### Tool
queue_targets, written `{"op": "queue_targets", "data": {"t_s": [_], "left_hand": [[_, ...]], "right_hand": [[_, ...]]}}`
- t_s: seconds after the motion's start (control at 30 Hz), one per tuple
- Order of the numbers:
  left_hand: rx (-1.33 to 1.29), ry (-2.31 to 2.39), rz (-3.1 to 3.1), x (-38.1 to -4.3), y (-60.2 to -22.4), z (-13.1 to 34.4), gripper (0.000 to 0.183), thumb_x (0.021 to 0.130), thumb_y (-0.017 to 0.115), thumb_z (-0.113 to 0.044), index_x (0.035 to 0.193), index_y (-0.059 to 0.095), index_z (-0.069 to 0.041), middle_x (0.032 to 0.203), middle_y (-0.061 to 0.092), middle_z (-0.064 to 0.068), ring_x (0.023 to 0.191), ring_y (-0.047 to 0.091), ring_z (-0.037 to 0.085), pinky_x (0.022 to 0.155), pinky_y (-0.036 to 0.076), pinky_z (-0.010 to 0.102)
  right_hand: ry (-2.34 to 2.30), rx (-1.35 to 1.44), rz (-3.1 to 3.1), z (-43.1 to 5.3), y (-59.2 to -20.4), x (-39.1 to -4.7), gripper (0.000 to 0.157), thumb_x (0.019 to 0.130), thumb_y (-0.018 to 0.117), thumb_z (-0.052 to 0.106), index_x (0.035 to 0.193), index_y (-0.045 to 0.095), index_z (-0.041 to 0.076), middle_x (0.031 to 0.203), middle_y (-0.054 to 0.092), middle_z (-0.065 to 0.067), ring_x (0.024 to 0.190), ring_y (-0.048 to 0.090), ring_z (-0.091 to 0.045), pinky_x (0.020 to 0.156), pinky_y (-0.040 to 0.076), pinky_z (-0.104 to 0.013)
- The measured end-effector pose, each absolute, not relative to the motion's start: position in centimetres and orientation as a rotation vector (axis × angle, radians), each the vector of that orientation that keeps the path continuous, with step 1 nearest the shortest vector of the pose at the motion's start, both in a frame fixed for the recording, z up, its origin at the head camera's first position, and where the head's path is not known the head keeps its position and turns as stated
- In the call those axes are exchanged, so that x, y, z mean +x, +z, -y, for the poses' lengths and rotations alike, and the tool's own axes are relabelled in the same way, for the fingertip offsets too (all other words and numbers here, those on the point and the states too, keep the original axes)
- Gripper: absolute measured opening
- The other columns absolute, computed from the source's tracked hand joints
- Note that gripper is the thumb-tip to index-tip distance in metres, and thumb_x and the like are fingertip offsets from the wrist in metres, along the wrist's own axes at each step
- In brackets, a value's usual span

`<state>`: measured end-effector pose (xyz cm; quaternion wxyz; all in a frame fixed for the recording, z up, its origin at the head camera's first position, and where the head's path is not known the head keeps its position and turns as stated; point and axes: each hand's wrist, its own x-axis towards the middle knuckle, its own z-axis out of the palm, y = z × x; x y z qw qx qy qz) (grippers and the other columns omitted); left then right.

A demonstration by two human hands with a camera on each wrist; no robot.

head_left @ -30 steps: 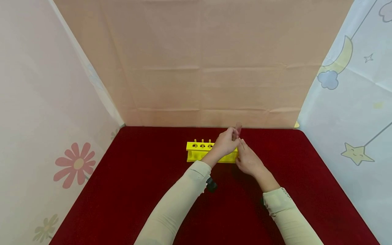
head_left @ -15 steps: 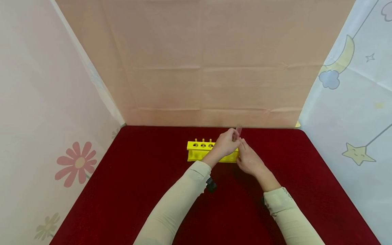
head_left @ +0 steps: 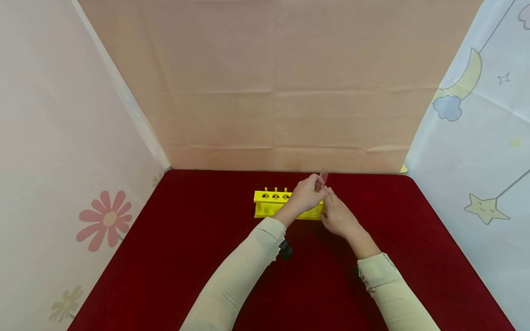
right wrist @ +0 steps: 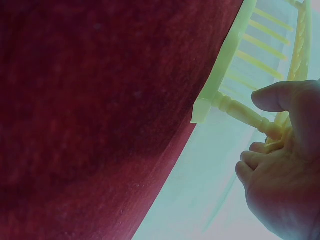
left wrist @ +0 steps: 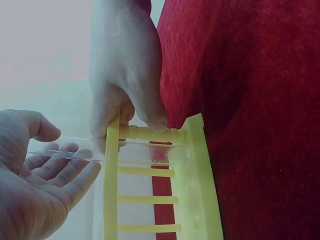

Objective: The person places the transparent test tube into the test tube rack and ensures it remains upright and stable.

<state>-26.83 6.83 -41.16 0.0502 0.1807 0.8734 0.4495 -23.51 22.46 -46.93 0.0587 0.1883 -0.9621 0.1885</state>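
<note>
A yellow test tube rack (head_left: pixel 267 209) stands on the red table. My left hand (head_left: pixel 306 193) holds a clear test tube (head_left: pixel 324 177) at the rack's right end, thumb on one side and curled fingers on the other. In the left wrist view the test tube (left wrist: pixel 132 152) passes through the rack's top plate, its lower part between the plates, parallel to the pegs. My right hand (head_left: pixel 337 216) grips the rack's right end; in the right wrist view its thumb and fingers are around the top plate by the end post (right wrist: pixel 245 112). The left hand hides part of the rack in the head view.
The red tabletop (head_left: pixel 198 257) reaches back to a plain tan backdrop (head_left: pixel 232 115). Printed white sheets hang at the left (head_left: pixel 49 138) and right (head_left: pixel 468 151). Upright pegs (head_left: pixel 275 189) rise behind the rack's left holes.
The test tube's visible upper end has sunk slightly lower beside my left hand. Both hands stay at the rack's right end, almost unmoved, while the whole head view shifts a little.
</note>
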Motion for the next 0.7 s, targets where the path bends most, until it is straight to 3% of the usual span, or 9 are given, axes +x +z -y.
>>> {"op": "queue_targets", "data": {"t_s": [0.7], "left_hand": [[0.583, 1.362, -2.680, -26.72, -41.24, -6.61, 0.016, 0.099, 0.064, -0.022, 0.113, 0.056, -0.017, 0.101, 0.059, -0.004, 0.091, 0.056, 0.015, 0.078, 0.050, 0.025]], "right_hand": [[0.559, 0.580, 2.913, -22.46, -46.90, -23.42, 0.075, 0.092, 0.059, 0.002, 0.153, 0.019, -0.012, 0.159, 0.021, -0.037, 0.147, 0.024, -0.051, 0.116, 0.028, -0.058]]}}
